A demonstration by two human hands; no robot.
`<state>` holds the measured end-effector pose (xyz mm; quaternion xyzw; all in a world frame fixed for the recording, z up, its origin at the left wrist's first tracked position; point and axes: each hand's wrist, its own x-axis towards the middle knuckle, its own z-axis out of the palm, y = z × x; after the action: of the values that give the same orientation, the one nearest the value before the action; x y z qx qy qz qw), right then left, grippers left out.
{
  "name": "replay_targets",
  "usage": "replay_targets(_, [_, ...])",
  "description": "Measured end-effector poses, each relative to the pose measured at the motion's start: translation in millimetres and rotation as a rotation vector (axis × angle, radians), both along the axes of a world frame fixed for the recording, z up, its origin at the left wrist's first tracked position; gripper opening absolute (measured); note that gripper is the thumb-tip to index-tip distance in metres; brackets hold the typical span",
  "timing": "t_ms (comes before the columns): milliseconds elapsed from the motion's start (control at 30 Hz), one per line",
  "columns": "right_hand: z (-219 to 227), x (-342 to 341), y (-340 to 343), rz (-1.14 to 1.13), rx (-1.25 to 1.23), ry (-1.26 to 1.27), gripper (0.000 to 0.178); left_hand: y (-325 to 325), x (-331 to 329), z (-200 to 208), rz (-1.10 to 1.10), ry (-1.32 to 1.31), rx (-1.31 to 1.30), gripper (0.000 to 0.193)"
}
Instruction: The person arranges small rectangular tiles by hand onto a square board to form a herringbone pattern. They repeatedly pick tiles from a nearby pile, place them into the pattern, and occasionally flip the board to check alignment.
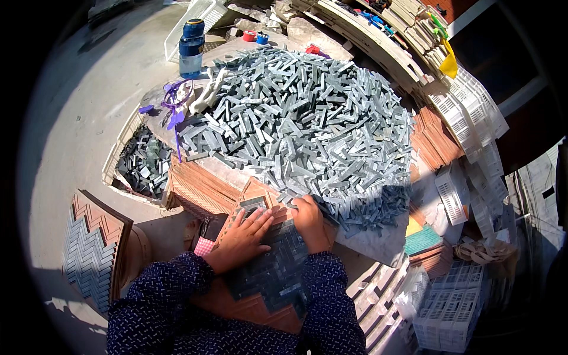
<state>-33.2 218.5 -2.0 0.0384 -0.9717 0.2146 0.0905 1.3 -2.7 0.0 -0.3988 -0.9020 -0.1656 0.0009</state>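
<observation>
Before the tile heap point(290, 118), your left hand point(242, 239) spread flat, right hand point(309, 223) curled, hold unclear, bottle point(190, 48) and crates point(478, 112) flanking it

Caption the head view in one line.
Left hand spread over a herringbone tray, right hand beside heaped grey strips.

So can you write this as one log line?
left hand: spread on dark grey herringbone tile panel; right hand: at panel's far right side; beyond: heaped grey oblong stone strips

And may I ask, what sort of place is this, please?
Probably a stone-tile workshop or work yard: the large heap of grey strips, the herringbone panel under the left hand, and the stacked orange-brown boards suggest it.
</observation>
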Motion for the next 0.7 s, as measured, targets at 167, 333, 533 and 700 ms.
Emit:
replay_targets(167, [10.2, 0.4, 7.0, 0.086, -0.168, 0.089, 0.022, 1.8, 1.7, -21.2, -0.028, -0.036, -0.013, 0.075])
replay_targets(333, [9.2, -3.2, 21.5, 0.078, -0.707, -0.207, 0.03, 4.4, 2.1, -15.0, -0.036, -0.05, -0.004, 0.074])
replay_targets(533, [24.2, -3.1, -2.4, 0.262, -0.474, -0.178, 0.027, -0.6, 1.7, -19.5, -0.034, -0.046, 0.004, 0.074])
replay_targets(700, [18.6, 4.4, 1.2, 0.555, -0.14, 0.013, 0.039, 3.5, 1.6, -20.6, -0.037, -0.045, 0.003, 0.074])
